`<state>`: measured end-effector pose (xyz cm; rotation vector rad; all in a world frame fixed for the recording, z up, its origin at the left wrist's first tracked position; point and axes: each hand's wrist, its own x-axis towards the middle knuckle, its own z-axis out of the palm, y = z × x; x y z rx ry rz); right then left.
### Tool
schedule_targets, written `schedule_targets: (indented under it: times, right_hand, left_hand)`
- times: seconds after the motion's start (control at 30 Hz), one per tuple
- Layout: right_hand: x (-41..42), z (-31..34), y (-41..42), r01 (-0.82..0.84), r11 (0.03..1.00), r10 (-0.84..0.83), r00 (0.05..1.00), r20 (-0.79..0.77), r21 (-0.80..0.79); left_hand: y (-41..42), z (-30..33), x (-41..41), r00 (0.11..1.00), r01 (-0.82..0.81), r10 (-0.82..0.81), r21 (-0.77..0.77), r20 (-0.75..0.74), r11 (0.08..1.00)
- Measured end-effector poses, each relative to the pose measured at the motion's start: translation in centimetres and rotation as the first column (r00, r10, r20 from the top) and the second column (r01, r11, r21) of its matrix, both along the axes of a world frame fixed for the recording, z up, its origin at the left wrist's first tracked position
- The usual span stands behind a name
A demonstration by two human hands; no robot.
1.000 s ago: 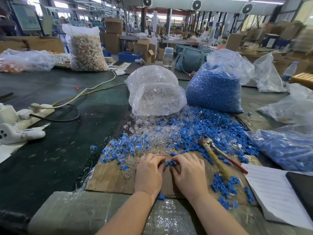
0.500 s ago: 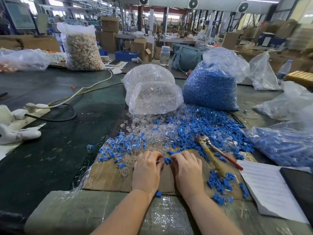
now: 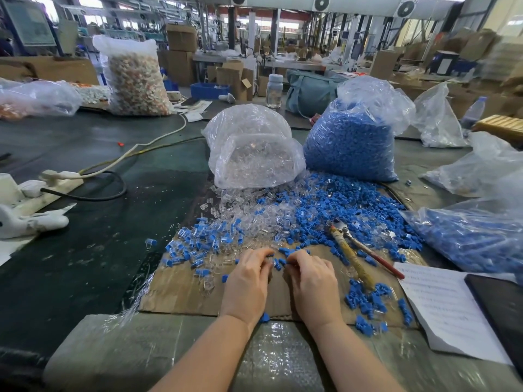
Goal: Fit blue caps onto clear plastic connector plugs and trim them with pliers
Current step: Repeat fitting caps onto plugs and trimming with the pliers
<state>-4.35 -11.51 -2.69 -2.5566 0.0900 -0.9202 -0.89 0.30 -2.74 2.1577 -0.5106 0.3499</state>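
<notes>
Cardboard mat point(image 3: 181, 292), hands point(image 3: 280, 274) side by side — blue caps point(image 3: 278, 263) between fingertips

I see loose blue caps point(image 3: 339, 205) and clear plugs point(image 3: 243, 213) heaped just beyond my hands, pliers point(image 3: 356, 253) lying flat to the right of them

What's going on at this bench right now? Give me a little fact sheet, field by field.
Left hand: fingers curled, working a small piece against the right hand
Right hand: fingers curled, same; exact grip hidden
Blue caps: loose heap beyond the hands
Clear plugs: scattered left of the heap
Capped pieces: cluster left of the hands
Pliers: lying unused, right of the hands
Work surface: cardboard sheet
Supply: bag of clear plugs, bag of blue caps
</notes>
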Motion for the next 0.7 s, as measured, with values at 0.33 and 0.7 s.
schedule_targets:
  times: [0.33,0.7]
  right_hand:
    - [-0.3,0.08,-0.53,-0.081,0.979,0.091,0.995,-0.048,0.19]
    - [-0.17,-0.09,-0.24,-0.083,0.989,0.093,0.993,-0.071,0.124]
  left_hand:
    - [0.32,0.06,0.11,0.975,-0.015,-0.028,-0.193,-0.219,0.981]
    - [0.55,0.28,0.41,0.948,-0.01,-0.076,-0.266,-0.311,0.964]
